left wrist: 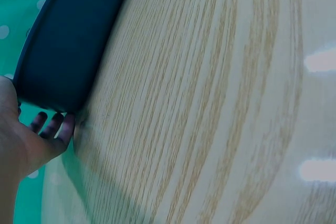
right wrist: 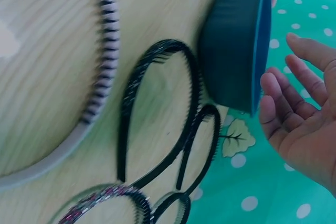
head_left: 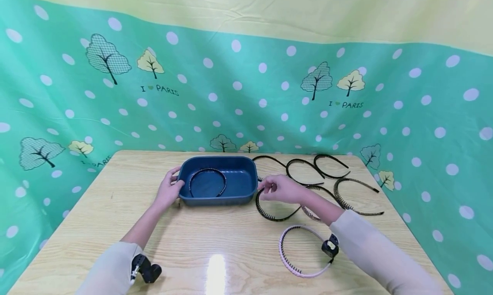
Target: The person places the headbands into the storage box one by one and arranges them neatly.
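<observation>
A dark blue rectangular plastic bin stands on the wooden table. My left hand grips its left end, the thumb at the rim and the fingers against the outer wall, as the left wrist view also shows. Inside the bin, toward its left side, lies a thin dark headband. My right hand is at the bin's right end with loosely bent fingers and nothing in it. In the right wrist view a small gap separates these fingers from the bin. Below the right hand lies a black toothed headband.
Several dark headbands lie on the right of the table, among them a black one and a brown one. A pale pink headband with dark teeth lies nearer the front, below the right forearm. A green patterned curtain hangs behind the table.
</observation>
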`<state>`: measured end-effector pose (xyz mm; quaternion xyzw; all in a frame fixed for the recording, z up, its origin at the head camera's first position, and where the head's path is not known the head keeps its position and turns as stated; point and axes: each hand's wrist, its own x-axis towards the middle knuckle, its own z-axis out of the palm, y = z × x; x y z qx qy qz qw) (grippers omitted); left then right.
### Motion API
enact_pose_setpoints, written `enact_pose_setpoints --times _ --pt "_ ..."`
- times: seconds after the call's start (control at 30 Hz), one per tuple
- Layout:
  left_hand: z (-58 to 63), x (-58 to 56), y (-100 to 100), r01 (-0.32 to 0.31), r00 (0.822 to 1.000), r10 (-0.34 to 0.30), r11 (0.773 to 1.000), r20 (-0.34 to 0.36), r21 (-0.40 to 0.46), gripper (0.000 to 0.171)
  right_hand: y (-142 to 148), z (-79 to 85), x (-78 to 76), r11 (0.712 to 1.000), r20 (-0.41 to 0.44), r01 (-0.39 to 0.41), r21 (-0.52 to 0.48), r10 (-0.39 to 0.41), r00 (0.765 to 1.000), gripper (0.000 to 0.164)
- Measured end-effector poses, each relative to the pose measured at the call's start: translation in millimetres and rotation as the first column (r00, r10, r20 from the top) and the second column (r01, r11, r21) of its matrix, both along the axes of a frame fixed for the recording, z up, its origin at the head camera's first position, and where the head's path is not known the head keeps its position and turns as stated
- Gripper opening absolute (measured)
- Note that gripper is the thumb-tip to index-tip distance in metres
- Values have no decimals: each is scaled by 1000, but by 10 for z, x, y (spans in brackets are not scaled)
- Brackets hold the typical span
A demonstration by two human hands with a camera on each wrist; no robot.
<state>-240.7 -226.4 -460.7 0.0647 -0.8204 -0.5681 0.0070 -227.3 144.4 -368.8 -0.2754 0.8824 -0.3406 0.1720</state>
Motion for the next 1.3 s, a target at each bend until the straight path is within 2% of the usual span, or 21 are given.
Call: enact_pose_setpoints --times 0.33,0.5,0.73,1.07,1.3 --pt "-21 -17 12 -6 1000 6 1000 -19 -17 54 259 -131 151 996 -25 -4 91 6 1000 23" --pt "-15 -21 10 -2 1000 2 1000 -15 -18 54 373 -234 217 993 -40 -44 106 49 998 21" --pt "-12 -15 2 2 1000 -2 1000 -9 -20 54 483 -352 284 974 -111 -147 173 167 980 18" --pt "-17 -3 4 -2 1000 2 1000 -14 -16 54 620 -518 353 957 -154 -145 253 187 970 16" --pt "-20 -9 9 -4 1000 3 1000 -6 -16 54 673 -577 393 952 -128 -152 264 191 973 16"
